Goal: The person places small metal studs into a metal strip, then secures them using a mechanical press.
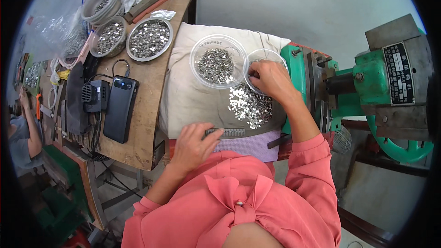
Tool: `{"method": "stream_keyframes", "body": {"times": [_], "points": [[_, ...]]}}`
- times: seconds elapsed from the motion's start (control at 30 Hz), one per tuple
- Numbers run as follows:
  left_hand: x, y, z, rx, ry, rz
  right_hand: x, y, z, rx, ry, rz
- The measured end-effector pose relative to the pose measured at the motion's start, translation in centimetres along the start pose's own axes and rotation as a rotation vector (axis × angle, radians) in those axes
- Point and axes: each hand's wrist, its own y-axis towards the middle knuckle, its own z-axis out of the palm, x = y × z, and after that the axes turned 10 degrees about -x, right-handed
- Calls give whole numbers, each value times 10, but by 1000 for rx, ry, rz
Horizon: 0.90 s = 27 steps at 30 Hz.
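My left hand (194, 143) is at the near edge of the cloth. Its thumb and fingers close on the left end of a narrow metal strip (235, 132) with a row of fine marks or slots. My right hand (271, 77) is over a small clear plastic tub (281, 58), fingers curled in and tips together; what they hold, if anything, is hidden. Just below that hand, a loose pile of small shiny metal pieces (250, 108) lies on the cloth. Beside the small tub, a larger clear round tub (196, 49) holds many similar pieces.
A green machine (372, 82) stands close on the right. The wooden bench (142, 128) on the left carries a black power bank (121, 110), a bowl of metal pieces (149, 39), and stacked tubs (102, 4). Another person's arm (32, 126) shows at far left.
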Motion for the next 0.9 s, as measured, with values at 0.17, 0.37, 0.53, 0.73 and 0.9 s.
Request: {"method": "stream_keyframes", "body": {"times": [0.17, 0.37, 0.53, 0.73, 0.9], "points": [[2, -8, 11, 62, 107, 168, -2, 2, 0, 77, 69, 48], [-5, -4, 10, 21, 54, 141, 2, -13, -11, 63, 125, 148], [-7, 6, 17, -36, -4, 138, 6, -6, -11, -64, 65, 112], [-25, 25, 17, -117, -17, 208, -3, 3, 2, 20, 23, 56], [-29, 32, 21, -119, -76, 212, 0, 2, 2, 8, 53, 93]]}}
